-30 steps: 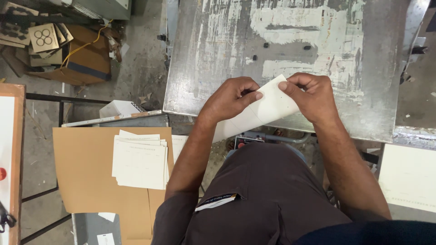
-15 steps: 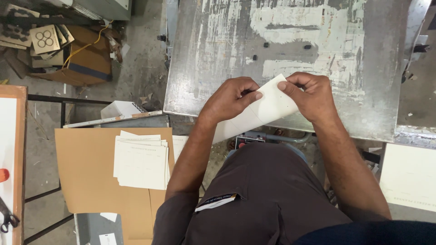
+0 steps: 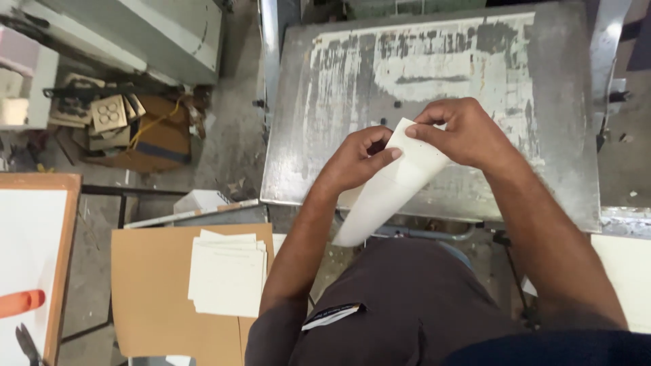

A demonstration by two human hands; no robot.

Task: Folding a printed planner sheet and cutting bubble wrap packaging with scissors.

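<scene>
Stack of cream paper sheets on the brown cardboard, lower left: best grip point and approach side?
Pinch the stack of cream paper sheets at its right edge, coming from the right. That edge overhangs the brown cardboard sheet slightly, so fingers can probably slip beneath. The left hand is nearest, though both hands hold a curled sheet.

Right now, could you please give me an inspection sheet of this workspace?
Surface: worn metal table, paint scraped, patchy.
Job's things: curled white sheet, held over the table's near edge.
Clutter: stack of white sheets on brown cardboard; cardboard scraps on the floor at left.
Grippers: left hand and right hand both pinch the sheet's upper end.
Cables: yellow cord among the scraps.
Surroundings: white board with wooden frame at far left; grey machine housing behind.
</scene>
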